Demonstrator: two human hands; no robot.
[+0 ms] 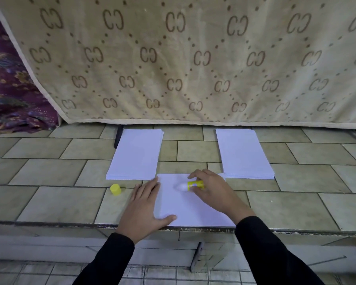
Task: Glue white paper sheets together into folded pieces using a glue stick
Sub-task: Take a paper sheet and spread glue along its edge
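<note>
1. The flat white paper sheet (185, 204), at the tiled ledge's (49, 202) near edge, is pinned by the spread left hand (145, 204).
2. The yellow glue stick (194, 185), pinched sideways by the right hand (211, 191), should be stroked evenly, edges included.

matt paper sheet (193, 210), glossy tiles (66, 204), plush blanket (193, 58)

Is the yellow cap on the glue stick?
No, the yellow cap stands on the tiles, apart from the glue stick in the right hand.
</note>
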